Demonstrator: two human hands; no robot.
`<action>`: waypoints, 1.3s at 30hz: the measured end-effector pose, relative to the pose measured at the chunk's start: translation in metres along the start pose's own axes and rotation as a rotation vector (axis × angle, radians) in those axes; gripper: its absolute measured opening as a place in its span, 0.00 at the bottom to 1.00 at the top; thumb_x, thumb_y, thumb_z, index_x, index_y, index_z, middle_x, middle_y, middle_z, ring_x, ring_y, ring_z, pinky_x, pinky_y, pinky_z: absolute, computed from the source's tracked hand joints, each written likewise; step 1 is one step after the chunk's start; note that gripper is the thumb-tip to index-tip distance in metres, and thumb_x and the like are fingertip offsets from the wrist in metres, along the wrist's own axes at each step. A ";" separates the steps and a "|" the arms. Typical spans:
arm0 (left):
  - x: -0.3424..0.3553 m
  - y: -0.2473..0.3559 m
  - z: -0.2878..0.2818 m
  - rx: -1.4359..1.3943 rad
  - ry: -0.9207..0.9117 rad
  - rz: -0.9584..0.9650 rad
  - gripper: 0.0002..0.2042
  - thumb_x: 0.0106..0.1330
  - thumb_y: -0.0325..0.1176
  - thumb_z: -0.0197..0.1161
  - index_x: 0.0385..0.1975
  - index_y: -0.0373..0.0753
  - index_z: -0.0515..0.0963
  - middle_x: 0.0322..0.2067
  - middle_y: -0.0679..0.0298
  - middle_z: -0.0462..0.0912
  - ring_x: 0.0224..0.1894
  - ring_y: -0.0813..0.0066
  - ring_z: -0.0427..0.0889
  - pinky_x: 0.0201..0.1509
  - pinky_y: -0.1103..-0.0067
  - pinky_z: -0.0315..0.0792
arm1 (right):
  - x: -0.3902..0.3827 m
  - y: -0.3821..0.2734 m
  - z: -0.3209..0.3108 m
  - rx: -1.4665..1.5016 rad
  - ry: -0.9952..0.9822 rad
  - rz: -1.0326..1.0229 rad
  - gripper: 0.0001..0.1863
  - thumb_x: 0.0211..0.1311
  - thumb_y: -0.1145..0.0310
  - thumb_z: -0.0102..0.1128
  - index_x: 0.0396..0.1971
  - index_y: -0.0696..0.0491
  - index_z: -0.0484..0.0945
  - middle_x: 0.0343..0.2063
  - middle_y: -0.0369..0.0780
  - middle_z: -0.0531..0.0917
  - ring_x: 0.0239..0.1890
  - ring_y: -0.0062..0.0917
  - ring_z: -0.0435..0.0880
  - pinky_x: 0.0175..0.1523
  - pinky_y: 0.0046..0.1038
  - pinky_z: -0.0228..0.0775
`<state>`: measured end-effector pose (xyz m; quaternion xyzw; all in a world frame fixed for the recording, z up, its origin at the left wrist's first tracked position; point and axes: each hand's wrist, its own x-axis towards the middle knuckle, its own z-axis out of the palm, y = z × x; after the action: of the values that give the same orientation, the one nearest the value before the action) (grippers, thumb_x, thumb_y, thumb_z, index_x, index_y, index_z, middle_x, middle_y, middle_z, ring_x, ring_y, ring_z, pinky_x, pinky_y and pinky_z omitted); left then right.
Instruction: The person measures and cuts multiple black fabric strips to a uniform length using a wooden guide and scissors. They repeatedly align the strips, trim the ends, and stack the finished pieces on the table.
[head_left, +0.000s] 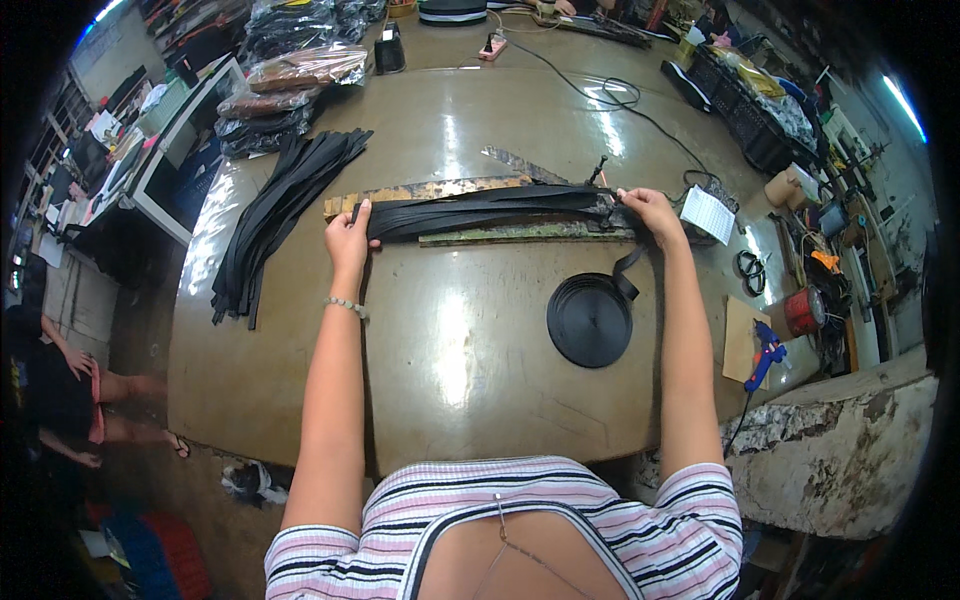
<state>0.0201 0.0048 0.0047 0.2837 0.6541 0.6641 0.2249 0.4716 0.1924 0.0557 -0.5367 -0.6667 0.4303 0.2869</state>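
Several long black straps (480,210) lie side by side across a worn wooden jig (440,188) on the table. At their left end my left hand (348,235) is closed on a black strap, thumb up. My right hand (650,215) pinches at the right end of the same run, beside a small upright dark fitting (601,170); its palm hides part of what it holds. Just below lies a coiled roll of black webbing (590,320), its loose tail rising toward my right wrist. A metal ruler (520,163) sticks out behind the jig.
A pile of cut black straps (285,215) lies at the left. Plastic-wrapped bundles (300,70) stand behind it. At the right are a blue glue gun (766,355), a red can (803,312), a white paper (709,214) and a black crate (740,115). A cable (640,115) crosses the back.
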 end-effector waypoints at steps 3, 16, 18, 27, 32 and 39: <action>-0.001 0.001 0.000 0.002 0.000 -0.006 0.17 0.60 0.41 0.64 0.20 0.32 0.74 0.17 0.67 0.74 0.15 0.84 0.73 0.14 0.85 0.72 | 0.000 0.011 0.005 0.013 0.014 -0.041 0.14 0.56 0.59 0.64 0.27 0.57 0.79 0.23 0.29 0.77 0.26 0.12 0.68 0.33 0.17 0.60; -0.002 0.005 -0.001 0.010 0.000 -0.015 0.18 0.60 0.41 0.64 0.20 0.29 0.74 0.17 0.62 0.76 0.15 0.80 0.74 0.14 0.82 0.74 | 0.010 0.004 -0.011 -0.186 -0.139 0.071 0.08 0.55 0.62 0.61 0.24 0.51 0.78 0.17 0.26 0.71 0.19 0.11 0.63 0.24 0.19 0.52; -0.003 0.005 -0.001 -0.004 -0.003 -0.013 0.18 0.60 0.40 0.64 0.20 0.29 0.74 0.17 0.62 0.76 0.14 0.79 0.75 0.14 0.82 0.74 | 0.014 0.004 -0.014 -0.248 -0.190 0.084 0.07 0.54 0.63 0.61 0.23 0.50 0.78 0.16 0.26 0.71 0.18 0.11 0.62 0.23 0.19 0.52; -0.010 0.004 -0.007 -0.026 -0.054 0.076 0.17 0.63 0.38 0.59 0.22 0.28 0.72 0.19 0.59 0.77 0.15 0.75 0.78 0.15 0.81 0.71 | -0.033 -0.109 0.012 -0.917 0.576 -0.288 0.17 0.55 0.57 0.59 0.27 0.59 0.79 0.23 0.47 0.81 0.26 0.38 0.81 0.32 0.39 0.69; -0.010 -0.001 -0.013 -0.029 -0.158 0.069 0.14 0.64 0.37 0.55 0.27 0.29 0.72 0.20 0.59 0.78 0.16 0.74 0.79 0.19 0.81 0.71 | -0.043 -0.198 0.188 -0.038 -0.293 -0.600 0.17 0.57 0.56 0.59 0.27 0.57 0.81 0.19 0.34 0.79 0.22 0.18 0.74 0.29 0.23 0.65; -0.009 0.006 -0.011 -0.096 -0.154 0.026 0.18 0.62 0.41 0.59 0.24 0.28 0.73 0.18 0.60 0.78 0.14 0.75 0.78 0.16 0.82 0.70 | 0.010 -0.174 0.327 -0.222 -0.260 -0.275 0.16 0.51 0.58 0.63 0.17 0.57 0.81 0.14 0.40 0.81 0.19 0.24 0.79 0.31 0.28 0.72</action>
<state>0.0195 -0.0099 0.0099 0.3315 0.5986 0.6736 0.2793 0.1110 0.1058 0.0559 -0.4089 -0.8083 0.3766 0.1939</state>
